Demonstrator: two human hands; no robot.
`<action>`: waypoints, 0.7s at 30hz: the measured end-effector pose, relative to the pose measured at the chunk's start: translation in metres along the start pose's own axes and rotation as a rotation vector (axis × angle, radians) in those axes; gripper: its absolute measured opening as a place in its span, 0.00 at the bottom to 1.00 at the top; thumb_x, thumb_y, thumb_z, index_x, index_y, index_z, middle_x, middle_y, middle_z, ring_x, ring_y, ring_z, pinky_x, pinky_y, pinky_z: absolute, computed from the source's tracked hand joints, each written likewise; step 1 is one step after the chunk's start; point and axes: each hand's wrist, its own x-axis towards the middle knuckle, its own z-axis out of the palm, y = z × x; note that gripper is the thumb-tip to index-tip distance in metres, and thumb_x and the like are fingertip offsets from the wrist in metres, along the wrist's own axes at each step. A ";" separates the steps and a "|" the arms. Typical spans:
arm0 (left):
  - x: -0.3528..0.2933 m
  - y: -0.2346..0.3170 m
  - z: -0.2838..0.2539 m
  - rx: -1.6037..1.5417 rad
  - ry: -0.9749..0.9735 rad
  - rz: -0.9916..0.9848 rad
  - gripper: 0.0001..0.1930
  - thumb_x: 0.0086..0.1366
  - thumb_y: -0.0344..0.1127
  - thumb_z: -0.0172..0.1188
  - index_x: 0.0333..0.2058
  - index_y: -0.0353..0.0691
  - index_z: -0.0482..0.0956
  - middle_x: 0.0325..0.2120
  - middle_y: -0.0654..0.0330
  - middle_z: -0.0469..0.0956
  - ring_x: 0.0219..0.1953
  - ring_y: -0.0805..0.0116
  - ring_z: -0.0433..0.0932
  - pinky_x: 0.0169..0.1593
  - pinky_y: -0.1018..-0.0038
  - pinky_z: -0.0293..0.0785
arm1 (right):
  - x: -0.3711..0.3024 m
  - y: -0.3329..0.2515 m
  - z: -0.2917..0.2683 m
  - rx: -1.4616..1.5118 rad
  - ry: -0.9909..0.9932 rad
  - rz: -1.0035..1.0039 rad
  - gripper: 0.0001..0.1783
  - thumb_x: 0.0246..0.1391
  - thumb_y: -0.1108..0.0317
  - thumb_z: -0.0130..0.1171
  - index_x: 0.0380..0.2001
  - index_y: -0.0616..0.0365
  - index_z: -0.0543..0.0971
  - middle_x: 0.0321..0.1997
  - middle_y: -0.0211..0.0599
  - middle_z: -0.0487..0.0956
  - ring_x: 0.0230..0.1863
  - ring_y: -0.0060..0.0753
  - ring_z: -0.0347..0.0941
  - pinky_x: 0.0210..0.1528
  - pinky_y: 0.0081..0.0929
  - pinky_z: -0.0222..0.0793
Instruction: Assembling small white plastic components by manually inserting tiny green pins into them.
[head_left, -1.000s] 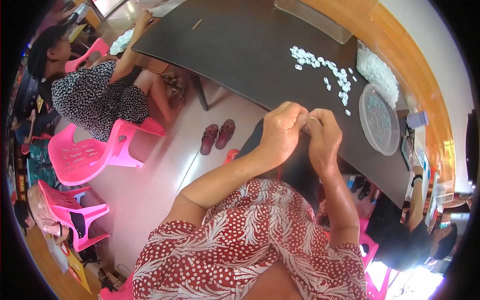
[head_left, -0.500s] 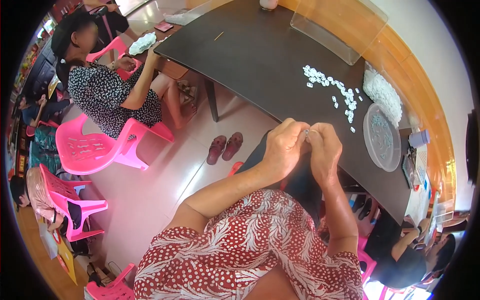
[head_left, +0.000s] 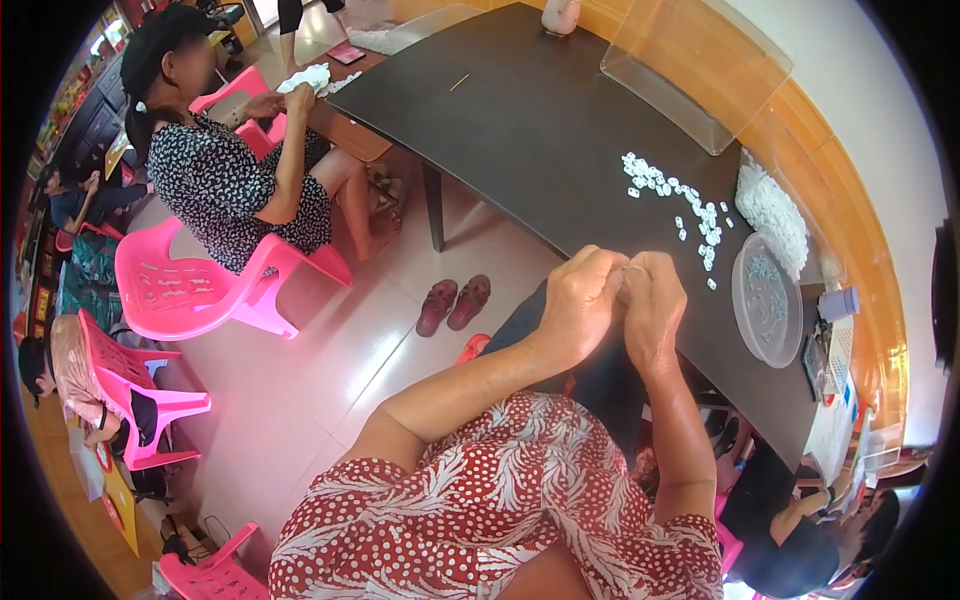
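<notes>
My left hand (head_left: 578, 305) and my right hand (head_left: 654, 308) meet at their fingertips above the table's near edge. Both are closed in a pinch on something small and pale, mostly hidden by the fingers. On the dark table (head_left: 520, 130), beyond my hands, lie several small white pieces (head_left: 690, 205) with dark marks, loosely scattered. To their right a heap of white pieces (head_left: 772, 222) rests beside a clear round plastic lid or tray (head_left: 741, 318) that holds small bluish-green parts (head_left: 765, 285).
A clear plastic bin (head_left: 690, 65) stands at the table's back, near a pinkish jar (head_left: 561, 15). A purple cup (head_left: 838, 304) sits at the right. Left are a seated person (head_left: 225, 190), a pink chair (head_left: 175, 290) and slippers (head_left: 452, 303) on the floor.
My view has shifted slightly, so the table appears lower and further right. My hands stay pinched together. The person at left has raised a hand to the white bundle.
</notes>
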 end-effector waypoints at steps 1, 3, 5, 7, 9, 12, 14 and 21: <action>0.000 -0.001 0.002 -0.004 0.002 0.000 0.07 0.53 0.18 0.59 0.31 0.33 0.77 0.22 0.58 0.73 0.23 0.71 0.74 0.24 0.78 0.70 | 0.001 -0.001 -0.001 -0.002 -0.006 0.018 0.04 0.51 0.77 0.47 0.24 0.64 0.69 0.22 0.38 0.69 0.23 0.29 0.66 0.27 0.27 0.64; -0.004 -0.005 0.007 -0.068 -0.048 -0.104 0.05 0.55 0.20 0.59 0.31 0.33 0.77 0.22 0.60 0.73 0.24 0.74 0.74 0.25 0.79 0.71 | 0.002 0.002 -0.005 -0.045 0.003 -0.001 0.05 0.52 0.76 0.47 0.24 0.64 0.70 0.23 0.38 0.70 0.24 0.30 0.67 0.28 0.28 0.64; 0.000 -0.014 0.013 -0.126 -0.092 -0.160 0.04 0.57 0.23 0.59 0.32 0.32 0.77 0.23 0.62 0.74 0.23 0.76 0.73 0.25 0.79 0.71 | 0.004 0.004 -0.009 -0.065 0.008 0.014 0.06 0.53 0.74 0.48 0.26 0.64 0.72 0.24 0.39 0.71 0.26 0.31 0.68 0.31 0.28 0.66; 0.004 -0.015 0.009 -0.180 -0.141 -0.308 0.05 0.59 0.26 0.58 0.34 0.32 0.78 0.24 0.63 0.75 0.22 0.79 0.71 0.24 0.83 0.69 | 0.007 0.009 -0.010 -0.002 -0.015 0.090 0.08 0.55 0.70 0.50 0.29 0.64 0.74 0.27 0.41 0.74 0.29 0.30 0.71 0.34 0.26 0.67; 0.010 -0.011 0.007 -0.288 -0.089 -0.440 0.05 0.53 0.23 0.57 0.30 0.33 0.78 0.24 0.57 0.77 0.22 0.72 0.75 0.28 0.77 0.71 | 0.011 0.006 -0.013 0.089 -0.050 0.082 0.08 0.54 0.69 0.51 0.31 0.65 0.75 0.27 0.39 0.76 0.30 0.26 0.71 0.34 0.23 0.67; 0.020 -0.007 0.009 -0.478 -0.121 -0.598 0.06 0.56 0.22 0.55 0.32 0.30 0.79 0.24 0.62 0.78 0.21 0.81 0.72 0.22 0.84 0.67 | 0.013 0.011 -0.020 0.190 -0.057 0.203 0.08 0.55 0.71 0.51 0.33 0.66 0.75 0.28 0.30 0.75 0.31 0.17 0.68 0.34 0.17 0.65; 0.019 -0.015 0.014 -0.551 -0.134 -0.607 0.06 0.57 0.21 0.55 0.34 0.30 0.78 0.24 0.62 0.77 0.21 0.81 0.72 0.21 0.86 0.66 | 0.012 0.017 -0.023 0.236 -0.063 0.235 0.09 0.55 0.70 0.52 0.35 0.66 0.75 0.30 0.31 0.77 0.32 0.17 0.70 0.36 0.17 0.66; 0.016 -0.017 0.022 -0.537 -0.195 -0.656 0.08 0.58 0.22 0.56 0.37 0.26 0.76 0.26 0.57 0.78 0.23 0.77 0.73 0.24 0.83 0.69 | 0.010 0.031 -0.027 0.237 -0.025 0.268 0.07 0.51 0.74 0.53 0.31 0.67 0.75 0.25 0.34 0.78 0.28 0.18 0.71 0.32 0.19 0.67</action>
